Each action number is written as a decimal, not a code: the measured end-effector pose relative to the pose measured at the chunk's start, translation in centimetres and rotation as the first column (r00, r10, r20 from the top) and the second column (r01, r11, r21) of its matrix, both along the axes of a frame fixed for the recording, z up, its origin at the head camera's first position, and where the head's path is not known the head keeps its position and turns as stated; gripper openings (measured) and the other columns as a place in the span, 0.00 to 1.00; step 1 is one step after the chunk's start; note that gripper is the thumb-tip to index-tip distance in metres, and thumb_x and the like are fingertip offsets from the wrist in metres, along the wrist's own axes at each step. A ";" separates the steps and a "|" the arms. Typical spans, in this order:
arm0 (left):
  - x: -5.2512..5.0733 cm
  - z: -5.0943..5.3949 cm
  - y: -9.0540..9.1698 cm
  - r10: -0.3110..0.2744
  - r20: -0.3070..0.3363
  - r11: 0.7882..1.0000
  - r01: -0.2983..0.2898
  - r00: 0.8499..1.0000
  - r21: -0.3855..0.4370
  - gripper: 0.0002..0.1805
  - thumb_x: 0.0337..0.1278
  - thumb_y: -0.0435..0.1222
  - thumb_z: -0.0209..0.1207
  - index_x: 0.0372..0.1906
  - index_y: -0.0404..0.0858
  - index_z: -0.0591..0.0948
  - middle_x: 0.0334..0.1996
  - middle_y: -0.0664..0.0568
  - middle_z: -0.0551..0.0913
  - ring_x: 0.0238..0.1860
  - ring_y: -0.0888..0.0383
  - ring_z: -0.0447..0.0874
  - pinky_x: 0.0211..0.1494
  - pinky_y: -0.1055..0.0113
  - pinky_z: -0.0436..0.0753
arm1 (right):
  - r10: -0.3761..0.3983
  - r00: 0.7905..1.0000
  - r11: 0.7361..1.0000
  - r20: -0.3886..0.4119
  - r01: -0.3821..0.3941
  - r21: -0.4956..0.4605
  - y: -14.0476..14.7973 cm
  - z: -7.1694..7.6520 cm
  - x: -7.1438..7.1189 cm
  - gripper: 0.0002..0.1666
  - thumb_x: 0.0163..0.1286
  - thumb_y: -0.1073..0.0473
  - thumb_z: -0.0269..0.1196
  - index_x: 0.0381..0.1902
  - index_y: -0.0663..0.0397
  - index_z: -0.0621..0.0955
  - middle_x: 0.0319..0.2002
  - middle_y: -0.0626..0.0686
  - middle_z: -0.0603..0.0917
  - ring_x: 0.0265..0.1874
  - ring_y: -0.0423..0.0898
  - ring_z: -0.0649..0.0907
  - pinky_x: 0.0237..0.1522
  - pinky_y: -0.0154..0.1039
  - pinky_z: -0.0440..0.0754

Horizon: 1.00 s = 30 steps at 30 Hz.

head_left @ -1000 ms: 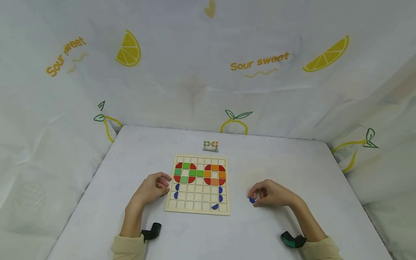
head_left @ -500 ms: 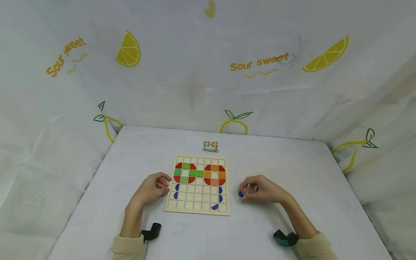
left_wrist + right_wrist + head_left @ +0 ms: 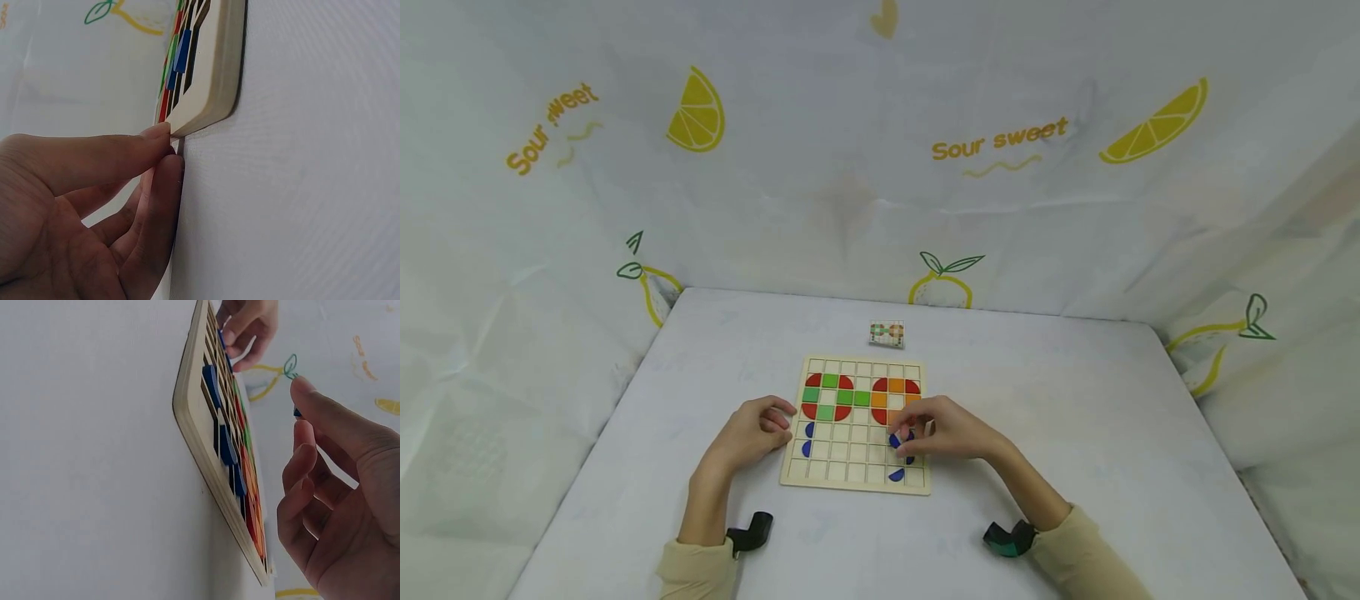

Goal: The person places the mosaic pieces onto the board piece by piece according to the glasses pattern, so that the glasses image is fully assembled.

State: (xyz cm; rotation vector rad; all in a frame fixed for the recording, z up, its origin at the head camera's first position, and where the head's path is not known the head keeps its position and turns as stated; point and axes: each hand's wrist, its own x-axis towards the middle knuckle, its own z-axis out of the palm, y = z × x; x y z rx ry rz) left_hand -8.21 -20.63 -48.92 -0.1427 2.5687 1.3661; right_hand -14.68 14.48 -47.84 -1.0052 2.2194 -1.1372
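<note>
My left hand (image 3: 748,433) rests at the left edge of a square wooden grid board (image 3: 848,453), its thumb and fingertips touching the rim. In the left wrist view, the thumb tip lies against the board's edge (image 3: 219,81). Over the board's right side, my right hand (image 3: 951,429) pinches a blue half-round tile (image 3: 894,441) between thumb and fingers. Only a sliver of this tile (image 3: 297,413) shows in the right wrist view. Red, green and orange tiles form two rings on the board, joined by a green square (image 3: 861,398). Several blue half-round tiles lie below them.
A small pattern card (image 3: 887,333) stands behind the board on the white table (image 3: 1037,375). White cloth with lemon prints (image 3: 850,167) hangs at the back and sides. Black wrist cameras (image 3: 750,532) sit on both wrists.
My right hand has moved left with the blue half-round tile, from the bare table to above the board's right columns. The left hand has stayed at the board's edge.
</note>
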 end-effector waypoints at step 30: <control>-0.1 -0.3 -0.3 -0.010 -0.004 1.000 0.010 1.000 0.009 0.16 0.63 0.26 0.70 0.55 0.34 0.86 0.38 0.47 0.86 0.37 0.57 0.82 0.40 0.68 0.82 | 0.159 0.975 0.973 -0.156 -0.128 0.189 -11.9 -1.6 2.5 0.11 0.69 0.50 0.77 0.48 0.40 0.91 0.29 0.33 0.84 0.25 0.29 0.76 0.31 0.26 0.73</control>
